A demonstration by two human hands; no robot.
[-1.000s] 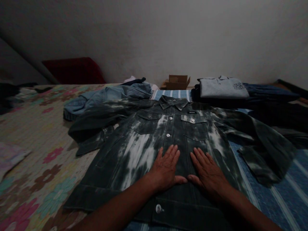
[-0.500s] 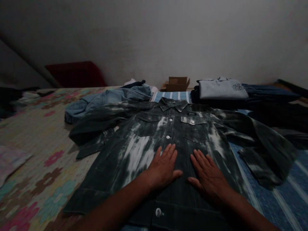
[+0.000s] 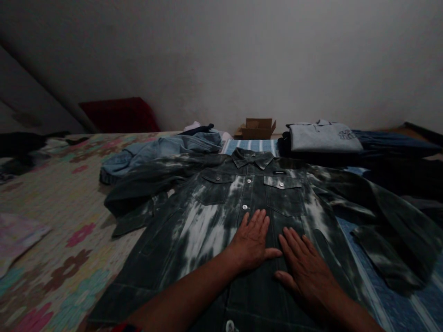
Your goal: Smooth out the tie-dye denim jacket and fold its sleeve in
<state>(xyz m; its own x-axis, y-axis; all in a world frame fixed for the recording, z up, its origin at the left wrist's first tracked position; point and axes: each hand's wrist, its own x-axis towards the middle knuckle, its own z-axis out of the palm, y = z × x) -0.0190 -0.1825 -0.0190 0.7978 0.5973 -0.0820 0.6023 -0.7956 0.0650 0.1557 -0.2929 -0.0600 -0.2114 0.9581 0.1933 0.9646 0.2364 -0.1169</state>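
Resting on jacket [image 3: 207, 226], well within edges: hands [image 3: 252, 244] [image 3: 307, 263] (floral cloth [image 3: 62, 203] leftward)

One left hand [image 3: 251, 243] at five o'clock and one right hand [image 3: 307, 265] at four are resting on one streaked jacket [image 3: 221, 216] at the clock's centre, which is showing two sleeves [image 3: 384, 216], one collar [image 3: 265, 160], two flapped chest pockets [image 3: 285, 202] bearing one button [image 3: 281, 184] each, and three front buttons [image 3: 245, 207]. Around it, one cardboard box [image 3: 258, 133] is standing at twelve, one grey hoodie [image 3: 320, 138] is lying at two, one light-blue denim garment [image 3: 166, 149] at ten and one pink cloth [image 3: 19, 235] at nine, while one floral cover [image 3: 78, 200] and one striped cover [image 3: 408, 318] are spreading underneath.
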